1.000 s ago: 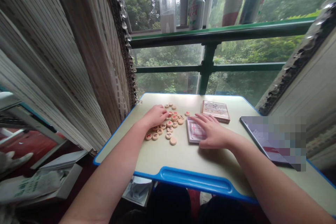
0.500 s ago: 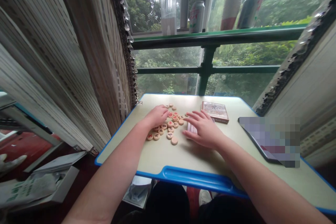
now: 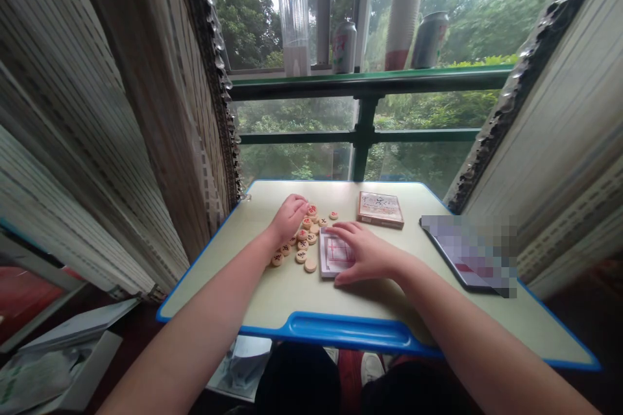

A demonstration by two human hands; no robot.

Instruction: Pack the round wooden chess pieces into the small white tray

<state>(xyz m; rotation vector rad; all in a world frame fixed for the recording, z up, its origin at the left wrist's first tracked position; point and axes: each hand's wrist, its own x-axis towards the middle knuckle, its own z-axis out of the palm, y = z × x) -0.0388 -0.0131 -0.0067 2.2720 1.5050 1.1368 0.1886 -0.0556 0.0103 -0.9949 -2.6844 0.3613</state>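
Note:
My left hand (image 3: 288, 219) rests at the left side of a loose cluster of round wooden Chinese chess pieces (image 3: 302, 244), marked with red or black characters. Its fingers are stretched out and slightly bent, with the tips beside a red-marked piece (image 3: 312, 210); what lies beneath the palm is hidden. My right hand (image 3: 367, 251) spans a flat white box with a red grid (image 3: 331, 266), thumb at its near edge and fingers over its far side. One red-marked piece (image 3: 333, 215) sits apart, beyond that box.
A printed chess box (image 3: 381, 209) lies farther back on the blue-edged table (image 3: 219, 285). To the right is a dark-edged tablet-like object (image 3: 464, 259), its face pixelated. Cans (image 3: 344, 47) and stacked cups (image 3: 402, 13) stand on the window ledge. Curtains (image 3: 141, 78) hang on both sides.
My right hand's thumb has come down to the near edge of the gridded box, which has shifted slightly left toward the pieces. The head view has also turned and tilted a little.

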